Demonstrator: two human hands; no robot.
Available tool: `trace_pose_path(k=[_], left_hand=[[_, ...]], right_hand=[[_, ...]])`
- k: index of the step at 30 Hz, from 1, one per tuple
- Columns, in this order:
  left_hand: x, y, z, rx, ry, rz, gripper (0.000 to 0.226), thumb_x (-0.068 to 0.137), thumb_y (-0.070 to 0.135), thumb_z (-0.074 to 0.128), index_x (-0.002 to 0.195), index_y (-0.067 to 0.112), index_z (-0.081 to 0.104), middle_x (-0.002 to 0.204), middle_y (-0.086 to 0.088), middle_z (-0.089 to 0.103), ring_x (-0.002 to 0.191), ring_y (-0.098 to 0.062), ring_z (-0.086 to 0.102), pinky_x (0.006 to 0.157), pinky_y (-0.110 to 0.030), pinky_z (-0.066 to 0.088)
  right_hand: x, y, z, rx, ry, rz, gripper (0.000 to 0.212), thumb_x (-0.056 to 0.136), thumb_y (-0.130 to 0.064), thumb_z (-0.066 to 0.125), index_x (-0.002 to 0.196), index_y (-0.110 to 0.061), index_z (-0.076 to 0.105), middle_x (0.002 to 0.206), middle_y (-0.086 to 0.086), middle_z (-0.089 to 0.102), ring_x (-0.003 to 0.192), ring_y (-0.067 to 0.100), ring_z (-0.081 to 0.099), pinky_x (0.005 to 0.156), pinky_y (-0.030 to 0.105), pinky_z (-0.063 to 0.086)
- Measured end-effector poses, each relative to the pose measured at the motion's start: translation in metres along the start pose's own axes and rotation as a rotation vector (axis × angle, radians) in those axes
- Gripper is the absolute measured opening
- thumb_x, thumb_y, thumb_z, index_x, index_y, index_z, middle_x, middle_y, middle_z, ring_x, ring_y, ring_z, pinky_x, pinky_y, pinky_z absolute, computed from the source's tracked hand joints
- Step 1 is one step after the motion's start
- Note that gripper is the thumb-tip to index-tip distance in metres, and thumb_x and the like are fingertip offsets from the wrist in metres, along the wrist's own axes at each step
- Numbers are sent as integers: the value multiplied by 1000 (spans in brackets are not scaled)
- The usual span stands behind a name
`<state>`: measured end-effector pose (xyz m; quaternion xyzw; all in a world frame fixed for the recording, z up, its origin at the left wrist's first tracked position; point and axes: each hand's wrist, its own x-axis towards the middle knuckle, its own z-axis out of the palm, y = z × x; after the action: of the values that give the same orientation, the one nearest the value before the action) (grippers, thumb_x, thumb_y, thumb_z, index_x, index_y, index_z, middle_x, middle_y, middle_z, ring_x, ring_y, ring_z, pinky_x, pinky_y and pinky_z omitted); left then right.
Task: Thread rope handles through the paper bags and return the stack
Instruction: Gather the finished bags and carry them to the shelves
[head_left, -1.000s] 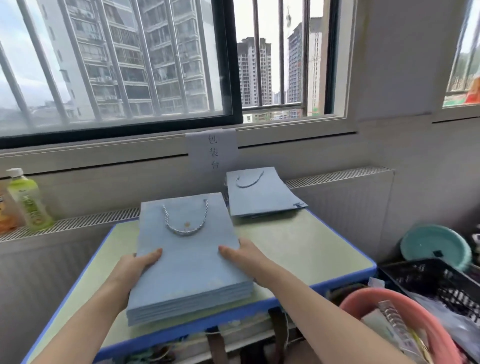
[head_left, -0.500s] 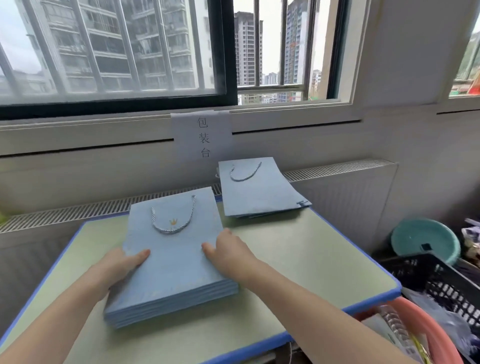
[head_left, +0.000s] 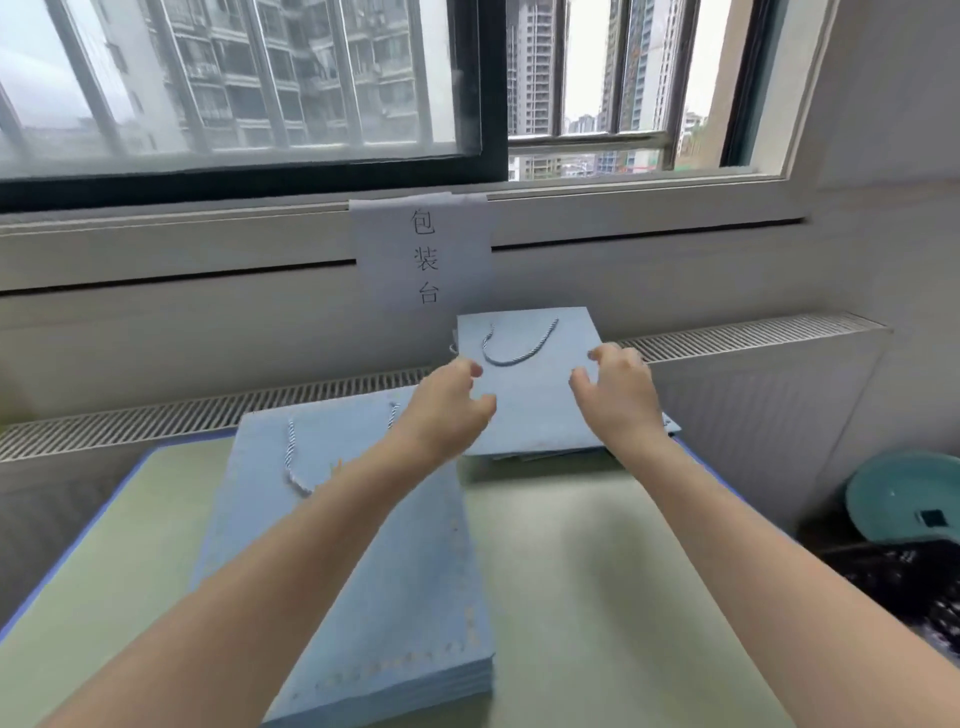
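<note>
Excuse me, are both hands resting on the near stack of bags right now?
No, the left hand and right hand reach over the far stack, past the near stack.

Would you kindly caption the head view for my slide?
Both hands, left hand and right hand, reach over the far stack of blue paper bags, near stack alongside.

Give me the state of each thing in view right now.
Near stack of bags: flat on table, untouched.
Far stack of bags: flat, handle on top.
Left hand: fingers curled over far stack's left edge.
Right hand: fingers curled over its right edge.
Window: partly open.
</note>
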<state>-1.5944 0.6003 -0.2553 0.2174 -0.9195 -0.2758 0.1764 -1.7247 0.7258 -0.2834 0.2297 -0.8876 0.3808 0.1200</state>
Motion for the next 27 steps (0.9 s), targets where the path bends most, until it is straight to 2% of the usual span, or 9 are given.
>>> trace_pose_path(k=[4, 8, 13, 16, 18, 20, 22, 24, 27], left_hand=[[60, -5, 49, -38, -41, -340, 45, 92, 17, 46, 129, -4, 33, 133, -23, 40, 121, -35, 42, 89, -32, 37], [102, -19, 75, -162, -82, -558, 49, 93, 20, 42, 132, -8, 31, 134, -19, 42, 120, -35, 47, 96, -32, 40], [129, -18, 86, -409, -30, -572, 41, 92, 16, 44, 127, -4, 48, 131, -21, 51, 120, -35, 51, 100, -38, 44], [122, 3, 80, -708, -93, -581, 33, 98, 12, 44, 130, 1, 47, 117, -10, 53, 108, -25, 55, 79, -32, 41], [113, 10, 76, -817, -169, -585, 33, 99, 15, 46, 130, 4, 46, 113, -7, 50, 112, -26, 53, 76, -30, 34], [102, 13, 71, -912, -228, -601, 32, 96, 17, 54, 126, 6, 50, 111, -7, 58, 115, -27, 56, 74, -32, 36], [95, 14, 68, -986, -266, -631, 19, 91, 15, 63, 107, 6, 60, 83, -6, 70, 82, -21, 69, 64, -34, 44], [88, 16, 64, -1023, -310, -615, 12, 86, 19, 68, 89, 9, 63, 61, -3, 69, 53, -16, 67, 55, -34, 51], [80, 23, 56, -1039, -333, -413, 26, 85, 19, 68, 106, 5, 66, 92, -8, 73, 73, -19, 71, 65, -32, 59]], right_hand=[[37, 48, 15, -53, -195, 260, 65, 90, -45, 52, 133, 1, 33, 138, 21, 36, 128, 36, 32, 99, 42, 32], [63, 68, 24, -98, -335, 314, 78, 85, -60, 49, 135, -3, 32, 138, 15, 41, 128, 34, 37, 98, 41, 36], [90, 81, 28, 40, -413, 411, 100, 58, -78, 49, 128, -7, 43, 122, 7, 56, 113, 30, 53, 94, 43, 45], [93, 91, 26, 125, -357, 398, 70, 71, -65, 58, 108, -6, 50, 108, 5, 59, 100, 26, 59, 80, 35, 48], [92, 101, 22, 171, -314, 398, 54, 80, -54, 62, 100, -7, 48, 101, 4, 58, 90, 23, 59, 70, 32, 45], [88, 103, 10, 296, -314, 407, 53, 80, -49, 66, 99, -3, 46, 96, 3, 59, 79, 17, 59, 60, 29, 45], [84, 102, -4, 444, -325, 379, 47, 79, -43, 70, 100, -4, 56, 93, 6, 67, 73, 17, 65, 58, 28, 50], [74, 100, -20, 583, -290, 313, 28, 82, -33, 71, 95, -10, 63, 92, 6, 71, 69, 15, 68, 57, 26, 54], [60, 99, -46, 768, -201, 218, 46, 75, -32, 77, 111, -13, 56, 99, 1, 70, 78, 14, 70, 65, 29, 56]])
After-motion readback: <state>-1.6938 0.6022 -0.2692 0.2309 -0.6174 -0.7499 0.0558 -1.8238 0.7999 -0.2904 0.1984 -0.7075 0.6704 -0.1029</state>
